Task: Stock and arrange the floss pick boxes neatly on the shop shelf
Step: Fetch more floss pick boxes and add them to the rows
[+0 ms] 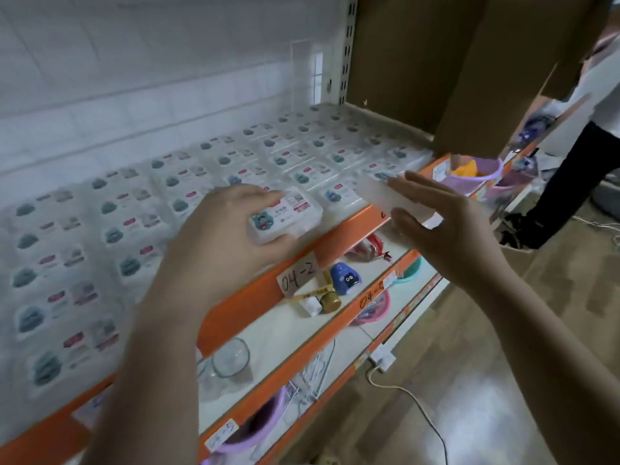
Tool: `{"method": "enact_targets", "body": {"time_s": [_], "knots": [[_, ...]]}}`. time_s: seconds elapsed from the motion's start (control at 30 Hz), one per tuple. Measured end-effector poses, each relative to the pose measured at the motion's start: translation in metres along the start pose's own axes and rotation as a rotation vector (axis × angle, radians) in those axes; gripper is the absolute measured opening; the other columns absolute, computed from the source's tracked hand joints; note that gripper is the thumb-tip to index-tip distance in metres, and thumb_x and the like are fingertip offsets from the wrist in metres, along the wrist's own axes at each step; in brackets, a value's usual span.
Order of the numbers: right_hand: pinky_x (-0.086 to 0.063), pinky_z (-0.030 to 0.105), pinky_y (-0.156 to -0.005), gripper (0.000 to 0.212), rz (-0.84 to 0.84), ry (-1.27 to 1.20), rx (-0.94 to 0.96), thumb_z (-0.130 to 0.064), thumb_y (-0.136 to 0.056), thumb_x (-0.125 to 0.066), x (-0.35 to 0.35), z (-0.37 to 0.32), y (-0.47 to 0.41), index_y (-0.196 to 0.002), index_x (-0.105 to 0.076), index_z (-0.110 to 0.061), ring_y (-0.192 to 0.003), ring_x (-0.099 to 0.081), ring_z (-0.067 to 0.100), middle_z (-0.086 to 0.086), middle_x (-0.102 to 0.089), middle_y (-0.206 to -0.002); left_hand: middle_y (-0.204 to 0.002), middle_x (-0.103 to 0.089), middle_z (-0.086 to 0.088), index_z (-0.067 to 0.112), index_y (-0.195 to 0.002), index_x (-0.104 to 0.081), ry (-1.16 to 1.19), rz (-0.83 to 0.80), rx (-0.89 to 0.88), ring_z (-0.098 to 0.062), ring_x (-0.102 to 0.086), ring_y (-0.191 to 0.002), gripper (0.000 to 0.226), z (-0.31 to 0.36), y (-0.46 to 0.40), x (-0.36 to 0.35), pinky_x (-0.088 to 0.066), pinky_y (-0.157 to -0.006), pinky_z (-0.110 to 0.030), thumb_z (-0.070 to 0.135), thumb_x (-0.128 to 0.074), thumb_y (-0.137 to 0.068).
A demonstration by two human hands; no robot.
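Observation:
Rows of white floss pick boxes [188,182] lie flat across the top shelf [339,236], which has an orange front edge. My left hand [218,236] grips one floss pick box [288,216] by its left end, just above the shelf's front edge, label facing up. My right hand [446,223] holds a second floss pick box [389,196] edge-on, thumb under it and fingers stretched along its far side, over the right end of the front row. The boxes on the shelf are blurred.
A brown cardboard carton [486,68] stands at the shelf's right end. Lower shelves hold a glass bowl [231,357], small bottles [322,300] and pink and purple plastic bowls [372,310]. A person in dark trousers [567,182] stands at right. A white cable [412,404] runs over the floor.

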State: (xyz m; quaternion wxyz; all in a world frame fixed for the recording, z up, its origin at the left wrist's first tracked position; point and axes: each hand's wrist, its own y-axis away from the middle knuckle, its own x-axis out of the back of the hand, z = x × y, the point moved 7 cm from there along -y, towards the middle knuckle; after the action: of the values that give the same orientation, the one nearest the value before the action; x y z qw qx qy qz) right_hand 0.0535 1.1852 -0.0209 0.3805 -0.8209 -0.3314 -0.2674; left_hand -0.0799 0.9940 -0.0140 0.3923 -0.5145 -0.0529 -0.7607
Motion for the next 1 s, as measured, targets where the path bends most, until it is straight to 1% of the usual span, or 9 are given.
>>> {"method": "enact_targets", "body": {"time_s": [0.07,0.23,0.37,0.53,0.6,0.7,0.77,0.9,1.0], "knots": [[-0.030,-0.003,-0.083,0.043,-0.021,-0.019,0.005,-0.017,-0.083,-0.063,-0.004,0.013,-0.026,-0.125,-0.057,-0.026,-0.115,-0.046,0.002,-0.002,-0.050,-0.136,-0.127,-0.051,0.009,0.031,-0.124,-0.057,-0.017,-0.008,0.015,-0.007,-0.040,-0.120,0.053,0.001,-0.020,-0.005,-0.019,-0.087,-0.007,0.037,-0.071,-0.074],[-0.046,0.026,-0.091,0.044,-0.149,-0.044,0.069,-0.032,-0.082,-0.054,-0.029,0.039,-0.089,-0.126,-0.055,-0.031,-0.117,-0.041,-0.004,-0.006,-0.046,-0.139,-0.130,-0.048,0.012,0.033,-0.125,-0.055,-0.066,0.013,0.122,-0.004,-0.038,-0.120,0.053,-0.007,-0.055,-0.020,-0.019,-0.086,-0.001,0.040,-0.069,-0.075],[-0.026,-0.003,-0.087,0.038,-0.243,-0.113,0.212,-0.023,-0.084,-0.059,-0.047,0.054,-0.136,-0.122,-0.059,-0.027,-0.109,-0.031,-0.017,-0.005,-0.051,-0.132,-0.124,-0.047,0.015,0.034,-0.125,-0.055,-0.070,0.063,0.245,-0.002,-0.039,-0.117,0.053,-0.004,-0.070,-0.034,-0.021,-0.092,-0.010,0.040,-0.069,-0.075],[-0.018,-0.010,-0.087,0.041,-0.410,-0.208,0.349,-0.014,-0.081,-0.065,-0.066,0.068,-0.171,-0.122,-0.060,-0.018,-0.109,-0.032,-0.015,-0.001,-0.051,-0.130,-0.132,-0.050,0.010,0.033,-0.125,-0.055,-0.091,0.140,0.406,-0.006,-0.042,-0.121,0.053,0.003,-0.083,-0.051,-0.026,-0.097,-0.015,0.039,-0.070,-0.075],[-0.019,-0.009,-0.086,0.052,-0.513,-0.217,0.376,-0.015,-0.079,-0.068,-0.071,0.074,-0.178,-0.128,-0.053,-0.023,-0.110,-0.035,-0.013,-0.004,-0.044,-0.136,-0.134,-0.050,0.009,0.033,-0.126,-0.055,-0.118,0.162,0.456,-0.007,-0.042,-0.123,0.054,0.009,-0.086,-0.056,-0.025,-0.099,-0.015,0.038,-0.070,-0.075],[-0.024,0.005,-0.094,0.071,-0.634,-0.202,0.401,-0.016,-0.077,-0.070,-0.077,0.081,-0.183,-0.138,-0.037,-0.034,-0.126,-0.035,0.001,-0.005,-0.037,-0.144,-0.136,-0.047,0.011,0.031,-0.128,-0.053,-0.153,0.120,0.500,-0.005,-0.039,-0.125,0.056,0.015,-0.091,-0.062,-0.021,-0.098,-0.011,0.036,-0.071,-0.076],[-0.027,0.008,-0.091,0.080,-0.697,-0.197,0.401,-0.017,-0.077,-0.070,-0.080,0.083,-0.184,-0.141,-0.027,-0.038,-0.119,-0.039,-0.001,-0.007,-0.038,-0.144,-0.138,-0.046,0.011,0.030,-0.130,-0.051,-0.173,0.085,0.506,-0.005,-0.039,-0.126,0.059,0.018,-0.094,-0.063,-0.020,-0.100,-0.011,0.037,-0.071,-0.075],[-0.030,0.012,-0.089,0.086,-0.866,-0.052,0.462,-0.030,-0.081,-0.067,-0.087,0.085,-0.188,-0.144,-0.010,-0.044,-0.123,-0.043,0.008,-0.008,-0.038,-0.145,-0.141,-0.041,0.015,0.031,-0.133,-0.046,-0.222,0.048,0.503,-0.001,-0.034,-0.128,0.064,0.018,-0.100,-0.062,-0.014,-0.095,-0.005,0.039,-0.071,-0.075],[-0.030,0.016,-0.094,0.084,-0.887,-0.004,0.459,-0.045,-0.080,-0.064,-0.088,0.080,-0.192,-0.145,-0.010,-0.043,-0.127,-0.038,0.009,-0.010,-0.036,-0.145,-0.143,-0.036,0.019,0.033,-0.135,-0.042,-0.236,0.002,0.489,0.006,-0.031,-0.126,0.066,0.018,-0.104,-0.063,-0.011,-0.094,-0.002,0.043,-0.069,-0.075]]}}
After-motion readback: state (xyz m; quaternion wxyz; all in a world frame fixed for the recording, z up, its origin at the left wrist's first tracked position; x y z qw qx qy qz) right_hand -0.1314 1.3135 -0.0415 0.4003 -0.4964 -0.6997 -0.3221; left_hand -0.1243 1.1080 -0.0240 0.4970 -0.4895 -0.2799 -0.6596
